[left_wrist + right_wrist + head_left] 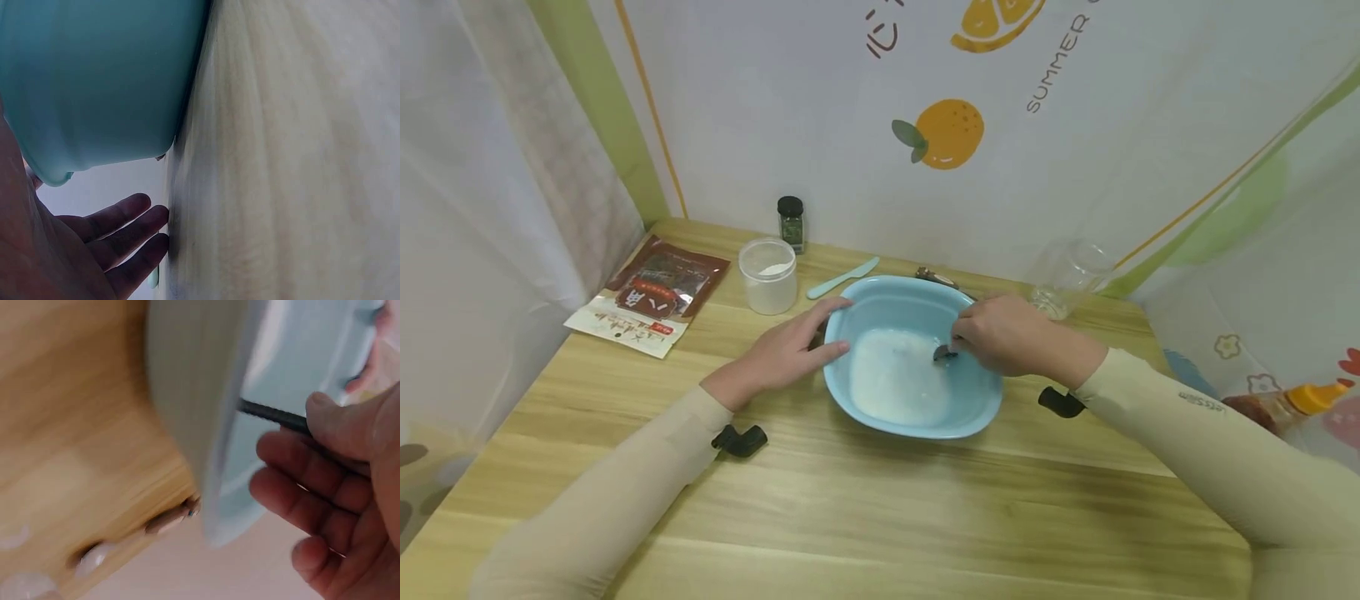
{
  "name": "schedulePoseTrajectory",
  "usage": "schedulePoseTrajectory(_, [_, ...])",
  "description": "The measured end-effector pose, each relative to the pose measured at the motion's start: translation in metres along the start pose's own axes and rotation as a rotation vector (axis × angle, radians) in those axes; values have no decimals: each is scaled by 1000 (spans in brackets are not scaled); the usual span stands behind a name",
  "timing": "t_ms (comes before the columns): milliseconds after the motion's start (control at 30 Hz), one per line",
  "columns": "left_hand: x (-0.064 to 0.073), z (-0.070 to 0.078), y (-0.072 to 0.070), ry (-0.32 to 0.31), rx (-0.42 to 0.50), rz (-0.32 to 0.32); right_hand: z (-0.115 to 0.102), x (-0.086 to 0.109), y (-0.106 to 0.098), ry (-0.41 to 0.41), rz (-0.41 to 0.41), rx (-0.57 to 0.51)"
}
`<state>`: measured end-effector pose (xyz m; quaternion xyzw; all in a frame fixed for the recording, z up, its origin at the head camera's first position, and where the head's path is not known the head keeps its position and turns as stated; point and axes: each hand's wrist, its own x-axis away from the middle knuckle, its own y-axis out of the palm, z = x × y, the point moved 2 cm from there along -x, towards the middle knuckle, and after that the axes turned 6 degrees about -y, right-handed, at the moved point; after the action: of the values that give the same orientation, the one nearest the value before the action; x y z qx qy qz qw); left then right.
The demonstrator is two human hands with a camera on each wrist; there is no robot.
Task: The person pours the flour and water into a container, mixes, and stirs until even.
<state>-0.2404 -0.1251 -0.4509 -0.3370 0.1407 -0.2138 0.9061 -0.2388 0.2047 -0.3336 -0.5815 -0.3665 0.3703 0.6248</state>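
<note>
A light blue plastic basin (917,429) stands on the wooden table with white, milky liquid (898,379) in it. My left hand (786,346) is at its left side, thumb and forefinger resting over the rim. Its other fingers (128,234) stretch out loosely beside the outer wall in the left wrist view. Over the right rim, my right hand (1011,333) holds a dark spoon-like utensil (945,353) by its thin ribbed handle (275,415), between thumb and fingers. The utensil's lower end slants down into the basin, and its exact shape is hard to make out.
Left of the basin are a clear jar of white powder (767,283), a black-lidded spice bottle (791,223), a pale green knife (842,277) and a brown-and-white packet (655,292). Behind it lies a dark object (936,277). A clear glass container (1067,275) stands right, near an orange-capped bottle (1292,404).
</note>
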Motion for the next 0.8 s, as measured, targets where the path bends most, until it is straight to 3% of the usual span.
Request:
schedulePoseTrajectory(167, [2,-1,0,-2,14,3,-3,-4,0,4,30,-103])
schedulePoseTrajectory(500, [1,1,2,-4,3,-7,8,-9,11,-89,78,132])
schedulePoseTrajectory(667, [0,3,-2,-1,-1,-7,0,-3,5,-59,9,152])
schedulePoseTrajectory(800, [1,1,-2,-9,-2,-10,-10,-3,0,16,-82,-4])
